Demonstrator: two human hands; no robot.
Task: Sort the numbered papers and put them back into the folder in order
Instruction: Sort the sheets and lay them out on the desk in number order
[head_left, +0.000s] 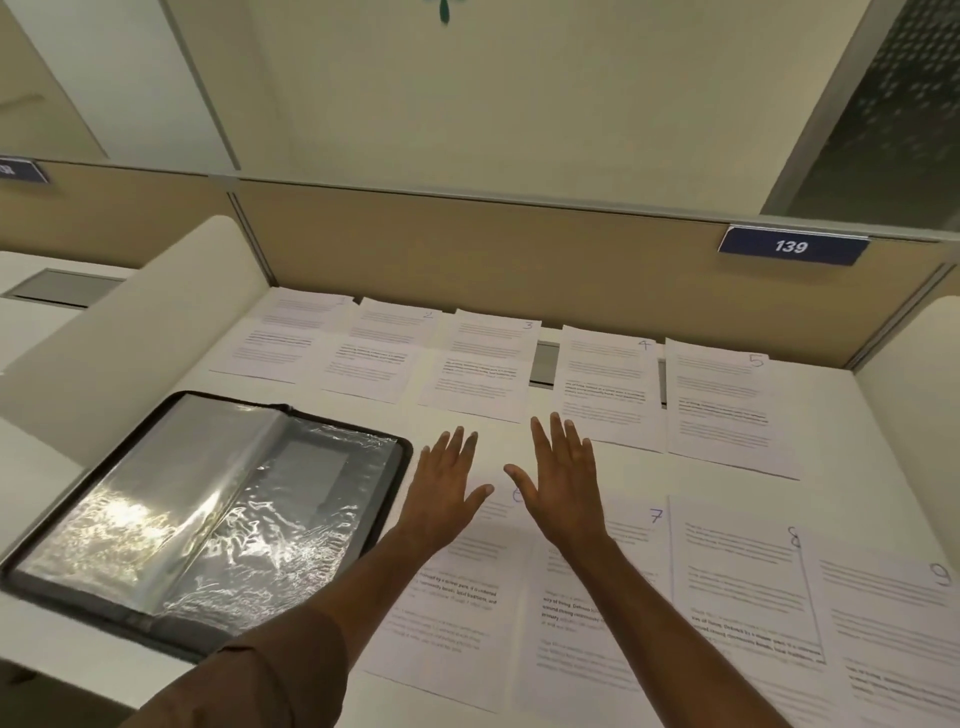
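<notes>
Over the desk (613, 467) I see both hands flat, fingers straight and spread, gripping nothing. The left hand (444, 488) and right hand (563, 480) hover between the paper rows, folder (208, 514) open beside them.

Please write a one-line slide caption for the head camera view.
Both open hands, left hand and right hand, hover above numbered papers beside the open folder.
</notes>
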